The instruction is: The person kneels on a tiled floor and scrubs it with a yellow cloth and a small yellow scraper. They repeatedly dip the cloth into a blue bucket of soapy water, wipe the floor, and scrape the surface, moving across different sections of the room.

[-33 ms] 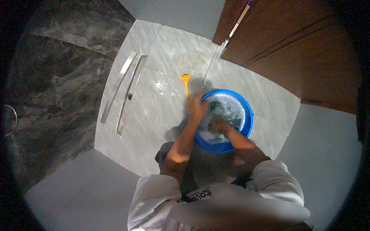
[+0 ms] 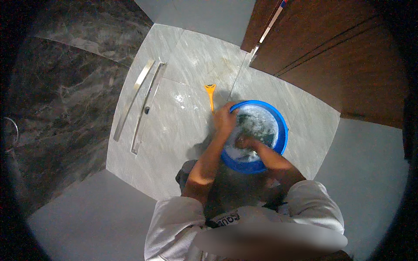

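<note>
A round blue tub [image 2: 285,141] stands on the tiled floor in front of me. Soapy water [image 2: 261,114] with white foam fills it, and something dark green shows below the suds. My left hand [image 2: 225,119] is closed over the tub's left rim. Inside, my right hand [image 2: 246,141] dips into the foamy water near the middle; its fingers are blurred and partly hidden, so what they hold cannot be made out. Just beyond my left hand lies a yellow-orange scraper-like tool [image 2: 210,92], its handle toward me.
Left on the grey tiles [image 2: 183,143] is a long metal drain channel [image 2: 146,111] with its loose cover strip [image 2: 134,100] alongside. Dark marbled wall [image 2: 78,95] rises at the left, a brown door [image 2: 322,48] at the far right. Wet patches mark the floor.
The tub has shifted very slightly to the right, with my left hand still on its rim. My right hand stays in the water.
</note>
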Motion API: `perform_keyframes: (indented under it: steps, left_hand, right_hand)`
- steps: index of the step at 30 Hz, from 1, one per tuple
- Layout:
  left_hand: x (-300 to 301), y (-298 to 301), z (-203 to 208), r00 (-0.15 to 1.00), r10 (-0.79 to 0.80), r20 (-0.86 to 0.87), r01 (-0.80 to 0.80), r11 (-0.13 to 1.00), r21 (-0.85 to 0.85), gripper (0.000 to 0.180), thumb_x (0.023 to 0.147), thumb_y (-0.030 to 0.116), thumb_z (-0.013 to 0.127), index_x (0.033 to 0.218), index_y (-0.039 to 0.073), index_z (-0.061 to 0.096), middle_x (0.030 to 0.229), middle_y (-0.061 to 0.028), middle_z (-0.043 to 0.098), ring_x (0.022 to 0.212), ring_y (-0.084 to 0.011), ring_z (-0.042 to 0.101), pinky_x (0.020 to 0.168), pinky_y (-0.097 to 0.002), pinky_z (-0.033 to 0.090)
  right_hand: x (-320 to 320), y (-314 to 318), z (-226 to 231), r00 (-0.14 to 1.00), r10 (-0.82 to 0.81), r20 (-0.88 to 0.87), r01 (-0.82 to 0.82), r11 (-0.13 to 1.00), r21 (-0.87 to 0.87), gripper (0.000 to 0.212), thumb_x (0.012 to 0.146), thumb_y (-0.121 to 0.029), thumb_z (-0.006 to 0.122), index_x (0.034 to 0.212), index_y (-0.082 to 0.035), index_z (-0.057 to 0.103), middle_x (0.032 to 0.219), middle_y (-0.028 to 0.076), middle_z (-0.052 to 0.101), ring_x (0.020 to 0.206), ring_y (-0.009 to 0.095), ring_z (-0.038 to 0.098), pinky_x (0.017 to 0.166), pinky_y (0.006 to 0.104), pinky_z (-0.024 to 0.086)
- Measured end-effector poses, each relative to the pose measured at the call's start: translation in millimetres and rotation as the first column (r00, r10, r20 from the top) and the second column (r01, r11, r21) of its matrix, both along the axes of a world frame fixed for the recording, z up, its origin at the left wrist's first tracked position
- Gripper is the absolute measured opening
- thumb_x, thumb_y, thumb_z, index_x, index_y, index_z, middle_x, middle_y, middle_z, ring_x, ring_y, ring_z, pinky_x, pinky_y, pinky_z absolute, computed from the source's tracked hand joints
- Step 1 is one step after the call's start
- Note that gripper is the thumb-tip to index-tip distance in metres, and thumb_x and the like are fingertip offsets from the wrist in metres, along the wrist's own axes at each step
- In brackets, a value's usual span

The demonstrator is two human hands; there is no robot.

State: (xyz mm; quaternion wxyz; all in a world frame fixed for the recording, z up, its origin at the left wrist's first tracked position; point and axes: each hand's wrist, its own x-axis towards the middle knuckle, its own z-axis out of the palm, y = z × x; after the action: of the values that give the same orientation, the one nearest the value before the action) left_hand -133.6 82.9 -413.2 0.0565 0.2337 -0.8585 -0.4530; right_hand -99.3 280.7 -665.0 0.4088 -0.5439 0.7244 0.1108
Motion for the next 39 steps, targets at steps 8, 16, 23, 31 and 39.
perform_keyframes:
  steps: [8, 16, 23, 31, 39]
  left_hand:
    - [-26.7, 23.4, 13.2, 0.758, -0.355, -0.547, 0.404, 0.914, -0.034, 0.034, 0.080, 0.014, 0.056, 0.111, 0.002, 0.051, 0.110, -0.0168, 0.053, 0.103, -0.0301, 0.051, 0.086, -0.0372, 0.040]
    - [-9.5, 52.3, 12.9, 0.599, -0.511, -0.616, 0.748, 0.083, 0.659, 0.073, 0.074, 0.040, 0.064, 0.128, 0.002, 0.033, 0.127, -0.0131, 0.041, 0.120, -0.0232, 0.037, 0.102, -0.0359, 0.026]
    - [2.3, 54.1, 14.0, 0.527, -0.699, -0.483, 0.846, 0.379, 0.375, 0.077, 0.057, 0.027, 0.077, 0.121, 0.004, 0.042, 0.115, -0.0131, 0.052, 0.111, -0.0234, 0.046, 0.095, -0.0350, 0.034]
    - [9.1, 64.9, 0.9, 0.901, -0.343, -0.265, 0.424, 0.575, 0.700, 0.061, 0.068, 0.000, 0.061, 0.125, 0.005, 0.041, 0.113, -0.0100, 0.055, 0.102, -0.0195, 0.053, 0.088, -0.0303, 0.042]
    - [21.5, 53.9, 81.6, 0.819, -0.358, -0.448, 0.572, 0.458, 0.681, 0.074, 0.064, 0.012, 0.063, 0.131, 0.002, 0.034, 0.124, -0.0116, 0.046, 0.112, -0.0211, 0.046, 0.096, -0.0325, 0.035]
  right_hand:
    - [-61.0, -14.2, 71.8, 0.880, -0.232, 0.413, 0.264, 0.964, -0.020, 0.034, 0.082, -0.024, 0.046, 0.107, -0.003, 0.051, 0.110, 0.015, 0.052, 0.101, 0.027, 0.049, 0.087, 0.0391, 0.039]
    - [-75.5, 5.2, 297.2, 0.174, -0.694, 0.699, 0.947, 0.313, 0.076, 0.024, 0.078, -0.016, 0.046, 0.090, 0.002, 0.056, 0.089, 0.011, 0.058, 0.084, 0.020, 0.055, 0.070, 0.0313, 0.047]
    - [-87.7, 3.6, 397.3, -0.126, -0.540, 0.832, 0.992, -0.078, 0.099, 0.011, 0.070, -0.016, 0.051, 0.068, -0.006, 0.048, 0.064, 0.000, 0.046, 0.055, 0.011, 0.046, 0.050, 0.0251, 0.039]
    - [-91.4, 41.3, 405.0, 0.024, -0.531, 0.847, 0.918, -0.324, -0.229, 0.012, 0.076, -0.018, 0.051, 0.073, -0.008, 0.046, 0.070, 0.001, 0.044, 0.065, 0.010, 0.044, 0.058, 0.0258, 0.039]
    - [-78.8, 23.6, 313.7, -0.510, -0.452, 0.732, 0.818, 0.010, 0.576, 0.073, 0.080, -0.064, 0.036, 0.130, -0.012, 0.032, 0.137, 0.013, 0.027, 0.123, 0.033, 0.031, 0.092, 0.0579, 0.031]
